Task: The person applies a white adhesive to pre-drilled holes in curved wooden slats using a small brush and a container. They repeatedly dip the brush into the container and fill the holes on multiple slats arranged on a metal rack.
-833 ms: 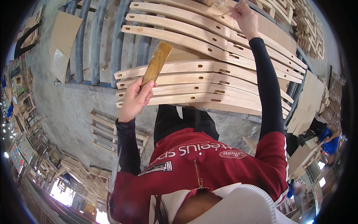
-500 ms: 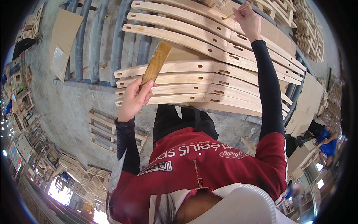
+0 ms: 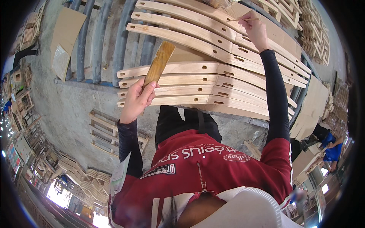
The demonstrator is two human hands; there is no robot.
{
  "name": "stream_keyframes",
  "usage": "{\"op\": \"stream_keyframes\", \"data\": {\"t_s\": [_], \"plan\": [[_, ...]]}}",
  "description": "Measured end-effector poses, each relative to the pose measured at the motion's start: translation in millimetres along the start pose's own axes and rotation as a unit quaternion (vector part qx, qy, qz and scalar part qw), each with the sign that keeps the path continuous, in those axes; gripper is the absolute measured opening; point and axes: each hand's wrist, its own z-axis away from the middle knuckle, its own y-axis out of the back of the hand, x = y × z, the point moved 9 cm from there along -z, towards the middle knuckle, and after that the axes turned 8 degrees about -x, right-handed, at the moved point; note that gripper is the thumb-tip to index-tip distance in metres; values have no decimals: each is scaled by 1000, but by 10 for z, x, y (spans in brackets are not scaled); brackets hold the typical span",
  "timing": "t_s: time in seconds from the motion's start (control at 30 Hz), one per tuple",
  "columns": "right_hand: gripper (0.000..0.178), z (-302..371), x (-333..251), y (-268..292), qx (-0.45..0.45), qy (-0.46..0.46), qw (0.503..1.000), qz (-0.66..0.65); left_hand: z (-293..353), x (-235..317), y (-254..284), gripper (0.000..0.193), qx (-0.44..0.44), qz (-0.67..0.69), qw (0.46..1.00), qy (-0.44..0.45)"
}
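Observation:
My left hand (image 3: 137,99) is closed on the lower end of a flat, yellowish-brown wooden strip (image 3: 161,60), held tilted above the slats. Up at the far side, my right hand (image 3: 255,30) pinches a thin wooden stick (image 3: 235,19), its tip close to a slot in one of the far slats. Under my hands lie curved pale wooden slats with oval slots, in two groups: a far group (image 3: 175,35) and a near group (image 3: 178,80). Whether the stick's tip touches the wood I cannot tell.
The slats rest on cardboard (image 3: 186,53) over a rack of grey rollers (image 3: 99,41). A cardboard sheet (image 3: 66,32) lies on the rollers at the left. A slatted wooden frame (image 3: 102,133) is on the floor. At the right, a person in blue (image 3: 333,148) stands near more stacked wood.
My right hand has shifted slightly nearer to me, and the stick has swung from slanted to almost level. My left hand and the wooden strip have hardly moved.

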Motion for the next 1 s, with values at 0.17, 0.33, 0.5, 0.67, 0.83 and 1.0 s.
{"op": "stream_keyframes", "data": {"t_s": [0.17, 0.33, 0.5, 0.67, 0.83, 1.0], "plan": [[17, -152, -27, 5, 20, 5, 1000, 23, 32, 3, -2, 21, -1, 7, 1000, 3], [26, -256, 75, 45, 49, -39, 998, -15, 70, -8, 0, 21, 2, 6, 1000, 5], [29, -246, 105, 80, 53, -60, 996, 36, 120, -44, 25, 20, 12, 10, 1000, 7], [28, -254, 157, 67, 86, -53, 994, -26, 148, -49, 2, 19, 8, 27, 1000, 3], [30, -216, 157, 102, 78, -75, 994, -4, 202, -96, 23, 19, 10, 26, 1000, 0], [31, -222, 26, 55, 74, -60, 995, 19, 249, -108, 35, 19, 16, 28, 999, -5]]}}
